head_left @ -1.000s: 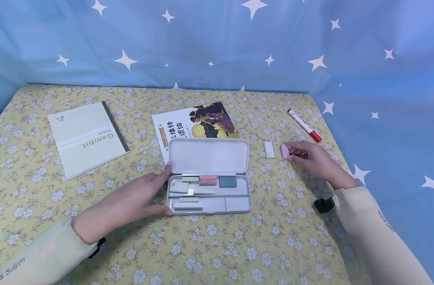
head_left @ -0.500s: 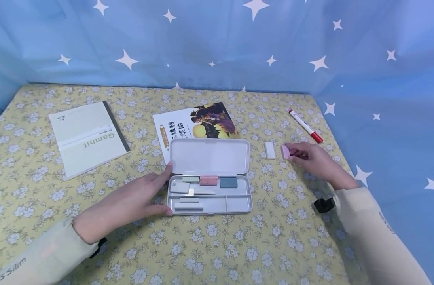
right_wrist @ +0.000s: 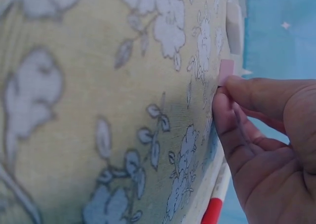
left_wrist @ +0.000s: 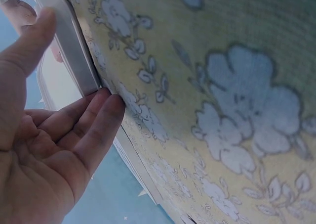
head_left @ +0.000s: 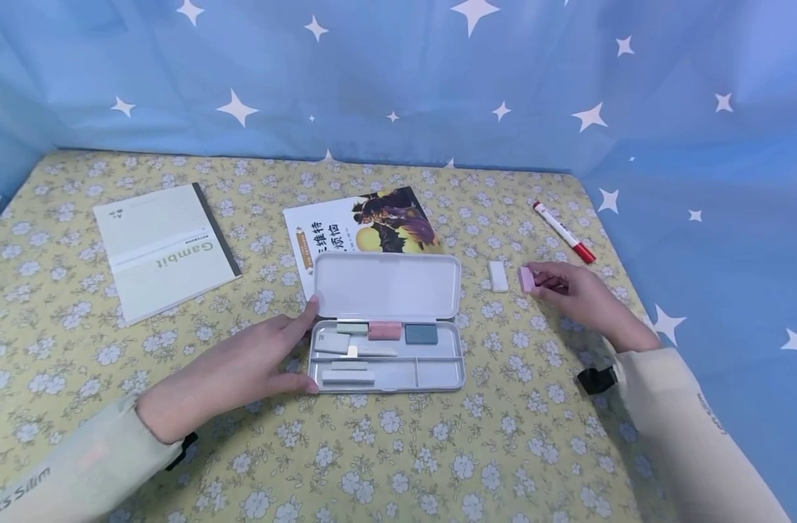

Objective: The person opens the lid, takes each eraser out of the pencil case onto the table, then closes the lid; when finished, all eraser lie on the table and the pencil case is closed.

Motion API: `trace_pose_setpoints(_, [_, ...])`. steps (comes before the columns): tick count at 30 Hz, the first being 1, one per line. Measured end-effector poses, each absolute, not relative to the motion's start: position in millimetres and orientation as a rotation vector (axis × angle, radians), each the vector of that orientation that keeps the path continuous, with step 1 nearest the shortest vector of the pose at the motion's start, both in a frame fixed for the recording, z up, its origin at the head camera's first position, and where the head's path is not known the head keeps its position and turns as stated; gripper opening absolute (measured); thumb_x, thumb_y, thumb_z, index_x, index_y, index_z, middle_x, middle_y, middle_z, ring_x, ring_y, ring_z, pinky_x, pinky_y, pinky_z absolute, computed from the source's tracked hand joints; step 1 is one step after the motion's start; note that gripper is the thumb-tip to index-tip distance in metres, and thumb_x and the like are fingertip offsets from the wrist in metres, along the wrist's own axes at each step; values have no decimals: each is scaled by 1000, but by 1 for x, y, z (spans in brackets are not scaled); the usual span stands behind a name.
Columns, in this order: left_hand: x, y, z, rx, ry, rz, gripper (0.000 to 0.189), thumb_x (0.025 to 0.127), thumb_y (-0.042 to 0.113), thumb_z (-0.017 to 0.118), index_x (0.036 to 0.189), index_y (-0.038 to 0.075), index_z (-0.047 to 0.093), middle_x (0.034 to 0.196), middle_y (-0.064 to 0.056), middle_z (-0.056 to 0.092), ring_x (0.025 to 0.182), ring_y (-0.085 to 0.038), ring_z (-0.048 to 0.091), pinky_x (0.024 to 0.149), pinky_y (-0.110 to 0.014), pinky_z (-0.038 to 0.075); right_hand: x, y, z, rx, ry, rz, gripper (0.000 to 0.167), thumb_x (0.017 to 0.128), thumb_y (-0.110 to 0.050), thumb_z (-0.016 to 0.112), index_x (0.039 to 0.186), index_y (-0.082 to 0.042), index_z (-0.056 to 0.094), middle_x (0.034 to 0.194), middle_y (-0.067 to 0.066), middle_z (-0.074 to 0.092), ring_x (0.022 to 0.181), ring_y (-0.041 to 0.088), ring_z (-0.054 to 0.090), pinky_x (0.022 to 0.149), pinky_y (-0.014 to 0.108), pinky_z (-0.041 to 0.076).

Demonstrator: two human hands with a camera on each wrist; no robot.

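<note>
An open white pencil case (head_left: pixel 385 287) lies near the table's middle, lid folded back. My left hand (head_left: pixel 241 363) grips its left side, with the thumb at the front corner and the fingers by the hinge. In the left wrist view, thumb and fingertips meet the edge of the case. Inside lie a pink eraser block (head_left: pixel 384 331), a blue-grey block (head_left: pixel 421 334) and several pale ones. To the right, my right hand (head_left: pixel 571 290) pinches a small pink eraser (head_left: pixel 526 280) between thumb and fingers, standing on the tablecloth. A white eraser (head_left: pixel 498 277) lies just left of it.
A red-capped marker (head_left: pixel 564 232) lies behind the right hand, near the table's right edge. Partly under the raised lid is an illustrated book (head_left: pixel 326 218). At far left rests a Gambit notebook (head_left: pixel 166 250). Blue star-patterned curtains (head_left: pixel 346 87) rise behind the table.
The whole view shifts very slightly. Both hands keep their places, the left at the pencil case and the right at the small pink eraser.
</note>
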State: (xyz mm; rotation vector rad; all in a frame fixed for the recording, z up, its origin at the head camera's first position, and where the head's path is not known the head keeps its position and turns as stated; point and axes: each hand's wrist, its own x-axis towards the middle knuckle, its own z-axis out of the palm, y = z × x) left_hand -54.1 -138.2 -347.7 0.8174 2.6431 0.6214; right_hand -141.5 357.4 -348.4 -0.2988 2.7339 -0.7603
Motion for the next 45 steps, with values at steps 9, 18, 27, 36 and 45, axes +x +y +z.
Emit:
trace_pose_setpoints(9, [-54, -137, -349, 799, 2624, 621, 114, 85, 50, 81, 166, 0, 18, 132, -26, 67, 116, -36, 70, 99, -51, 60, -138, 358, -349, -314, 2732, -749, 53, 107, -18, 60, 157, -4, 47, 129, 24, 68, 112, 36, 69, 77, 21, 57])
trace_pose_setpoints(18, [-54, -138, -347, 790, 2634, 652, 113, 86, 49, 80, 166, 1, 17, 133, -25, 68, 116, -36, 71, 100, -52, 60, -136, 336, -337, -449, 3014, -848, 38, 108, -17, 58, 143, -4, 62, 110, 13, 69, 90, 5, 63, 74, 8, 49])
trace_pose_setpoints(27, [-55, -138, -346, 760, 2623, 649, 113, 86, 51, 80, 166, 2, 18, 134, -25, 68, 118, -36, 70, 102, -52, 59, -123, 278, -317, -981, 2937, -919, 36, 101, -1, 66, 137, -6, 67, 110, 8, 74, 91, 6, 67, 80, 16, 59])
trace_pose_setpoints(36, [-56, -136, -348, 796, 2631, 658, 112, 86, 48, 81, 166, 0, 19, 134, -24, 67, 118, -35, 70, 101, -50, 60, -112, 226, -324, -1180, 2643, -714, 40, 101, -8, 68, 141, -9, 65, 119, 5, 73, 94, 10, 68, 77, 33, 62])
trace_pose_setpoints(45, [-55, -138, -348, 768, 2620, 683, 113, 84, 49, 83, 165, 0, 21, 132, -25, 68, 117, -35, 70, 101, -52, 59, -113, 187, -329, -1289, 2531, -580, 45, 103, -10, 66, 147, -17, 61, 125, 1, 69, 95, 5, 61, 79, 27, 58])
